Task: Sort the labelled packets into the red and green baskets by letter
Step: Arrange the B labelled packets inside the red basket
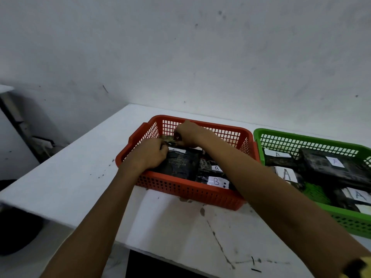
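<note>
A red basket (186, 190) sits on the white table and holds several black packets with white B labels (217, 181). Both my hands reach into its far left part. My left hand (149, 154) and my right hand (187, 135) grip the two ends of a small dark packet (168, 139) just above the packets lying in the basket. Its label is hidden. To the right stands a green basket (349, 219) with several black packets labelled A (334, 161).
The white table (70, 177) has cracks and dark marks near its front edge. A white wall rises right behind the baskets. A dark gap drops off to the table's left, with a dark object on the floor (18, 231).
</note>
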